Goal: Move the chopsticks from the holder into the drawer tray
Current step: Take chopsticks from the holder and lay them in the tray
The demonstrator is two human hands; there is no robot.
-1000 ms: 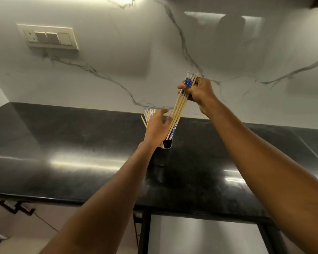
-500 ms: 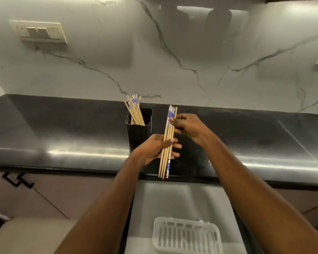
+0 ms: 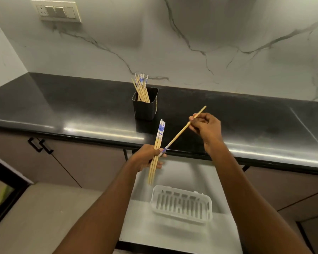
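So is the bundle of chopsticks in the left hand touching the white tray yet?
Apart. The head view shows the bundle held in the left hand, its tips ending above the white tray with bare drawer surface between.

Holder on the counter, tray in the open drawer below.

The holder [image 3: 145, 103] stands on the counter [image 3: 62, 107] near the wall [image 3: 191, 43], with chopsticks [image 3: 141, 88] in it. In front and lower, the tray [image 3: 181, 204] lies in the drawer [image 3: 154, 226]. The left hand [image 3: 147, 158] and right hand [image 3: 206, 128] are between holder and tray.
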